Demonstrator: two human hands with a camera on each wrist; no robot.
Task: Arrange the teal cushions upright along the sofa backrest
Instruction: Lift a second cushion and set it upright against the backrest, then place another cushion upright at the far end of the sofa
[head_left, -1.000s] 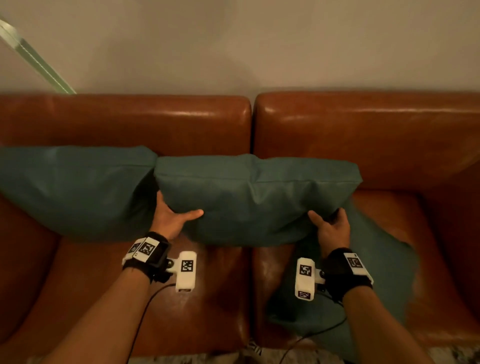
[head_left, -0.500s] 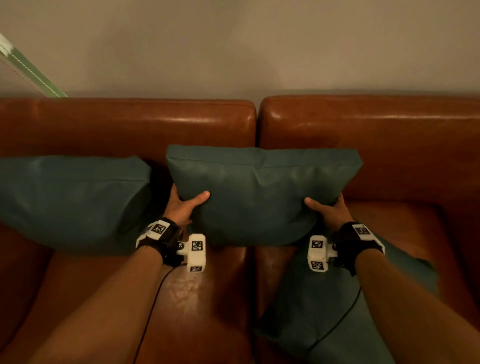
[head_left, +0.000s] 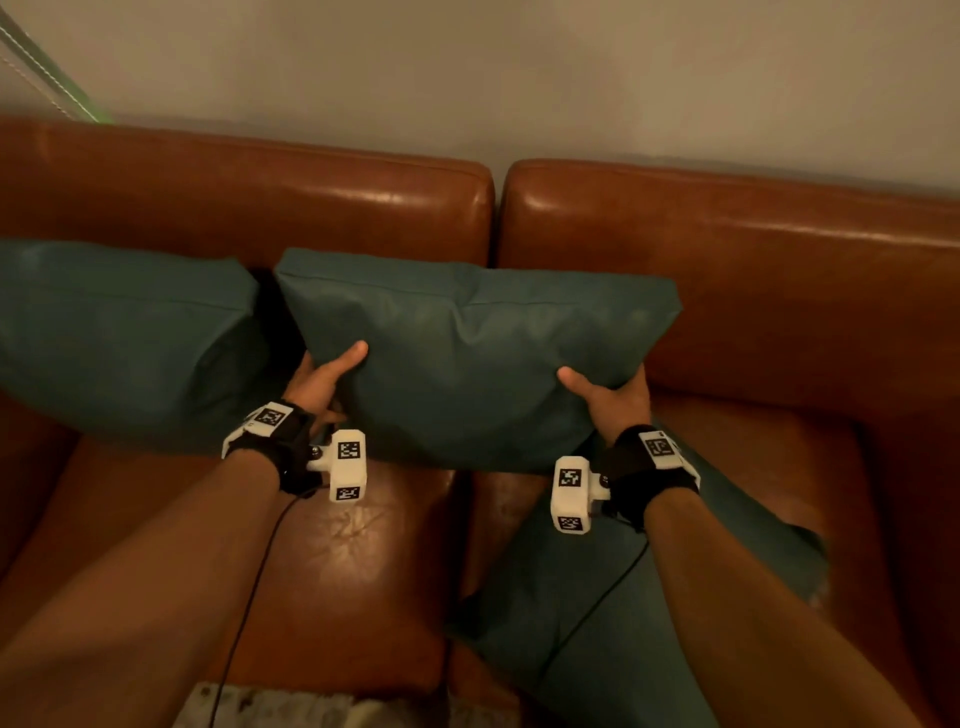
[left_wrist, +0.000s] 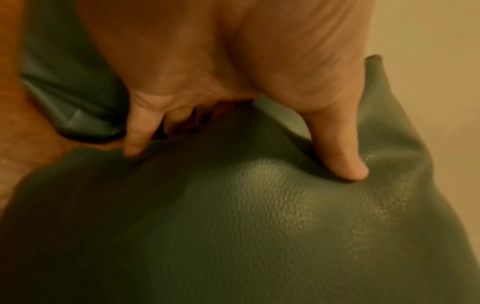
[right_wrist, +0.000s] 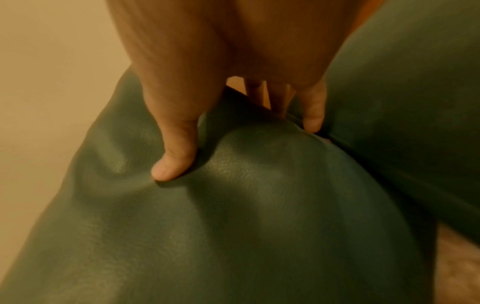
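Note:
I hold a teal cushion (head_left: 467, 358) upright in front of the brown leather backrest (head_left: 363, 208), over the seam between the two back pads. My left hand (head_left: 324, 376) grips its lower left edge, thumb on the front and fingers behind; the left wrist view shows the thumb pressing a dent into the cushion (left_wrist: 259, 216). My right hand (head_left: 605, 395) grips the lower right edge the same way, thumb dug into the cushion (right_wrist: 233, 216). A second teal cushion (head_left: 119, 343) leans against the backrest at left. A third teal cushion (head_left: 623, 623) lies flat on the right seat under my right forearm.
The sofa seat (head_left: 337, 571) is brown leather with a gap between the two seat pads. A plain wall (head_left: 519, 78) rises behind the backrest. A green-edged glass panel (head_left: 47, 73) slants at the far left. A patterned rug (head_left: 311, 706) shows below the seat's front edge.
Both hands have carried the middle cushion up and back towards the backrest. My view has moved closer, so the flat cushion on the right seat now lies nearer the bottom.

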